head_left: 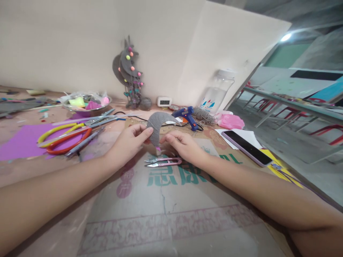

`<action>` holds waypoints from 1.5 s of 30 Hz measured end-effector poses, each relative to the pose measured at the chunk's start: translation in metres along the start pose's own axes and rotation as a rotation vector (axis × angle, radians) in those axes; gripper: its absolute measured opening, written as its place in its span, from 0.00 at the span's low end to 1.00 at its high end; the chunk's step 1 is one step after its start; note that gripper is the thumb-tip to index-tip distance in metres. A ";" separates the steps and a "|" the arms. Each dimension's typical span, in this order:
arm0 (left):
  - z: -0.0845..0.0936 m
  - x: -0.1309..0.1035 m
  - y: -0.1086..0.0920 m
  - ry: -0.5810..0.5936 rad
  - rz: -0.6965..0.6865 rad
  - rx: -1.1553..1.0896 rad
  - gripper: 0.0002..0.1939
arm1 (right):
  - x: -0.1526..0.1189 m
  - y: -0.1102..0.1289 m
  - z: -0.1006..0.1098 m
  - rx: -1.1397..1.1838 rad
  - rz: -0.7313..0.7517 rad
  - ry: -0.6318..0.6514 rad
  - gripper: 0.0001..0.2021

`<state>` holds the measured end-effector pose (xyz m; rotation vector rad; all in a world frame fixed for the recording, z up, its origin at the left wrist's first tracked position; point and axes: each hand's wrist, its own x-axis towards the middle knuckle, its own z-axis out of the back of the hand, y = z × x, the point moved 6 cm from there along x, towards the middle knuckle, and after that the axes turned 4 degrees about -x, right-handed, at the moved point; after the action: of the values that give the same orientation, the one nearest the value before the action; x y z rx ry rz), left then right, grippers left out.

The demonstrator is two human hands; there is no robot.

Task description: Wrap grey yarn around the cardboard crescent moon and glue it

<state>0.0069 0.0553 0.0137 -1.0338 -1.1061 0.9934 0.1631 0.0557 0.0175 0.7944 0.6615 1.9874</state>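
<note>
While the left hand [140, 135] pinched a crescent [154, 129], the right hand [182, 143] curled beside it — hold unclear — with snips [171, 163] below it, glue gun [189, 116] right of it.

Both bare forearms [72, 187] angle inward. The left hand [138, 135] pinches. The right hand [181, 142] curls just beside it.

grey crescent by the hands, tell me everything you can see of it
The grey crescent looks wrapped in yarn, with fine strands running across its surface. Its broad curve bulges to the upper left; one tip points right, the other down, ending in a small pink-purple patch. The left hand pinches its outer edge between thumb and fingers, holding it up over the printed cardboard. The right hand is close to its lower end; whether it touches is unclear.
</note>
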 end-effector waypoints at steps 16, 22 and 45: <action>-0.018 -0.009 -0.006 0.200 -0.180 0.018 0.18 | 0.003 -0.008 0.000 0.410 -0.223 -0.036 0.14; -0.022 -0.018 -0.013 0.233 -0.280 0.357 0.16 | 0.002 -0.008 0.002 0.383 -0.217 -0.070 0.16; -0.022 -0.018 -0.013 0.242 -0.278 0.377 0.15 | 0.001 -0.007 0.003 0.373 -0.219 -0.084 0.13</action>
<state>0.0272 0.0316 0.0196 -0.6532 -0.7972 0.7895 0.1682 0.0604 0.0150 0.9744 1.0409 1.6448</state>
